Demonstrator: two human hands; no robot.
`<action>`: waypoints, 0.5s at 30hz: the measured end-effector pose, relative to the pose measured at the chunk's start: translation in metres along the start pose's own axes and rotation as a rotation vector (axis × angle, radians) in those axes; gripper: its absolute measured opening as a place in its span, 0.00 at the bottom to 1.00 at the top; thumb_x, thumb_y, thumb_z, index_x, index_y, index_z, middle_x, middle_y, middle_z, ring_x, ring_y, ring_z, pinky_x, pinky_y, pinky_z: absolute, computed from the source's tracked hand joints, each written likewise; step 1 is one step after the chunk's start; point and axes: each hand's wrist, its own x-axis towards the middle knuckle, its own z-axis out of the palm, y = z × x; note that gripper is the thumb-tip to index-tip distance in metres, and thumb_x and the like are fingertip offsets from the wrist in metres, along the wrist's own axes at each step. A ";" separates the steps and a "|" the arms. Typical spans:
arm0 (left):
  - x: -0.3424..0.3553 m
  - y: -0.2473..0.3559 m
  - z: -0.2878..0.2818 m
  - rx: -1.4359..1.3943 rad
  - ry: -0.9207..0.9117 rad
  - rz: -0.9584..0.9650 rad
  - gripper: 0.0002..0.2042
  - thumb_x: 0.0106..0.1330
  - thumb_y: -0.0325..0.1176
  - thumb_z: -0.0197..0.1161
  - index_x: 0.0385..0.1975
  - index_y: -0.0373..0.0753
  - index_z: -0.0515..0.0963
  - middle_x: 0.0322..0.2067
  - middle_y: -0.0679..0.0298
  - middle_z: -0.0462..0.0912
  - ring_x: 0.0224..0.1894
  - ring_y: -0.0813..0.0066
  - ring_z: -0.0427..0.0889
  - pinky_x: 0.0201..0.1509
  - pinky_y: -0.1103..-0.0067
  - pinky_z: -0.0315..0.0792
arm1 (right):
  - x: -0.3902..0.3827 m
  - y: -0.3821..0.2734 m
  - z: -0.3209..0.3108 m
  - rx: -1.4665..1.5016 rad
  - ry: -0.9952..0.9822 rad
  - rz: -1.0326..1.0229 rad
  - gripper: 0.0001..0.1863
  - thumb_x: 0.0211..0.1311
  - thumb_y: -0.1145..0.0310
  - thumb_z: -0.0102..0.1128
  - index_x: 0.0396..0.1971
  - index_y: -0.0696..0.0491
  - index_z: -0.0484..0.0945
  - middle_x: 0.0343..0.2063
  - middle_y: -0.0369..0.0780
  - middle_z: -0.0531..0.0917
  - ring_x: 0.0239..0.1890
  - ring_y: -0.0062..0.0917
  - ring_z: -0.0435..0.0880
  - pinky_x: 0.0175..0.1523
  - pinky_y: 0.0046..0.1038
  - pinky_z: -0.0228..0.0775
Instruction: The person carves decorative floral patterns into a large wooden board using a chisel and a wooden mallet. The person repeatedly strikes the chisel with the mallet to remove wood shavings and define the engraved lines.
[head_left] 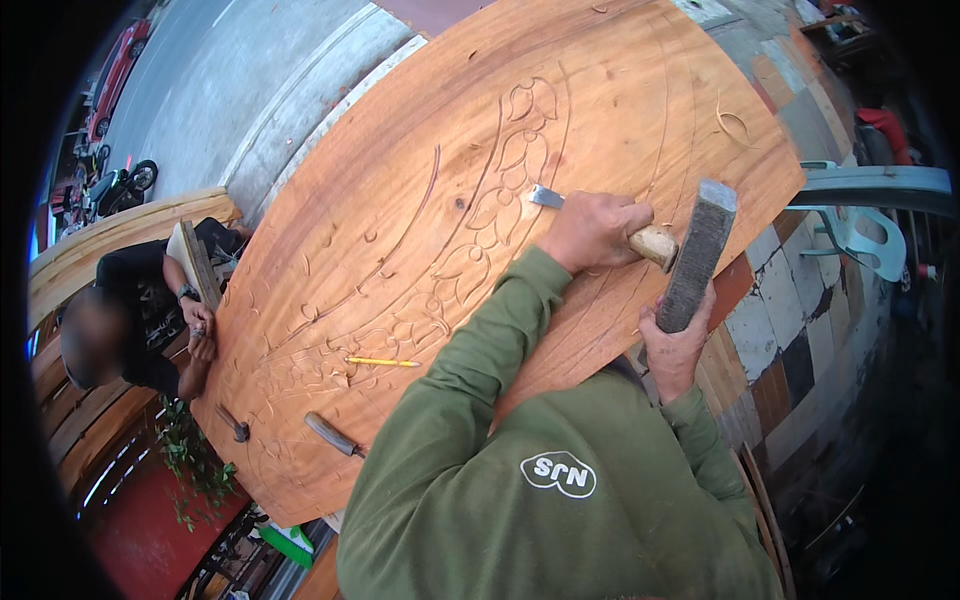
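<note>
A wood chisel is gripped in my left hand (pixel 597 232); its flat metal blade (pixel 545 196) rests at the carved leaf pattern (pixel 490 215). The round wooden handle end (pixel 654 245) sticks out to the right of my fist. My right hand (pixel 676 348) is closed round the lower part of a dark, worn, block-like mallet (pixel 698 255), which stands upright close beside the handle end. Whether the two touch, I cannot tell. Under both lies a large brown wooden panel (pixel 620 110) with carved vines, leaves and curved lines.
On the panel lie a yellow pencil (pixel 382 362), a dark-handled tool (pixel 333 435), another small tool (pixel 235 424) and curled shavings (pixel 735 120). At left, a person (pixel 150 300) sits on a wooden bench, hands by the panel's edge. A pale green plastic chair (pixel 865 240) stands at right.
</note>
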 end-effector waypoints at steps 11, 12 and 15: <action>-0.006 -0.008 -0.014 -0.024 -0.079 0.063 0.16 0.57 0.46 0.76 0.28 0.49 0.74 0.23 0.64 0.79 0.26 0.57 0.85 0.25 0.62 0.74 | -0.022 -0.027 0.008 0.498 -0.083 0.376 0.34 0.66 0.82 0.66 0.69 0.59 0.62 0.45 0.42 0.80 0.43 0.24 0.82 0.48 0.30 0.81; -0.007 -0.009 -0.016 -0.037 -0.089 0.071 0.16 0.57 0.46 0.76 0.28 0.49 0.74 0.23 0.64 0.79 0.26 0.57 0.85 0.25 0.62 0.74 | -0.024 -0.027 0.000 0.607 -0.030 0.413 0.34 0.65 0.82 0.67 0.69 0.59 0.62 0.45 0.41 0.80 0.43 0.25 0.82 0.49 0.31 0.81; -0.009 -0.009 -0.017 -0.052 -0.133 0.100 0.16 0.57 0.47 0.77 0.29 0.48 0.74 0.23 0.64 0.80 0.26 0.57 0.85 0.26 0.62 0.74 | -0.038 -0.020 -0.002 0.782 0.125 0.466 0.35 0.65 0.82 0.68 0.69 0.59 0.62 0.45 0.40 0.79 0.43 0.25 0.82 0.48 0.32 0.81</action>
